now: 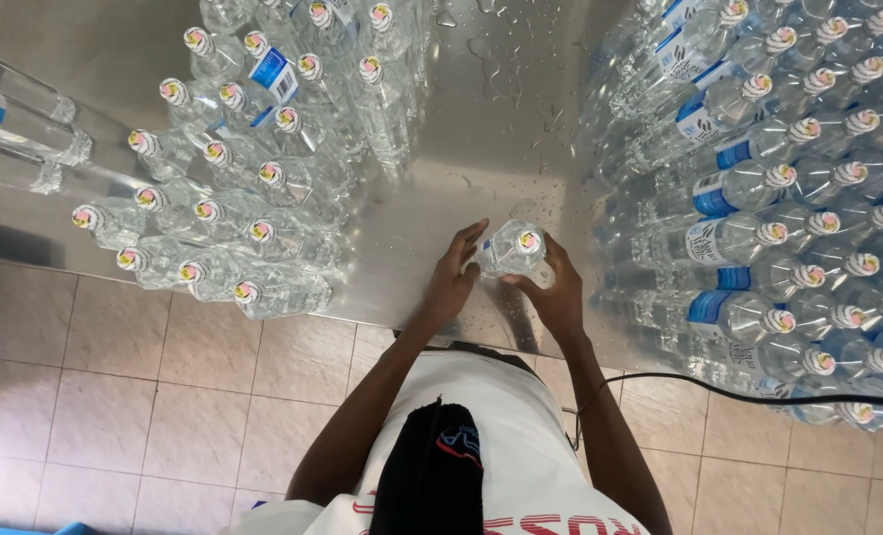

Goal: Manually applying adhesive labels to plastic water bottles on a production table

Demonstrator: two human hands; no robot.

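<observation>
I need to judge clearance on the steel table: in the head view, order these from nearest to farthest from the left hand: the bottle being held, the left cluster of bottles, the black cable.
1. Held bottle: touching the left hand, shared with the right hand.
2. Left cluster of bottles: to the hand's left on the steel table.
3. Black cable: far right, beyond the right hand.

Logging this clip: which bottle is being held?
The lone bottle at the table's near edge, between both hands, left hand and right hand; all others stand in untouched clusters.

Right bottle stack (788,198) cut off by edge (labels too small); held bottle (513,248) base hidden.
</observation>
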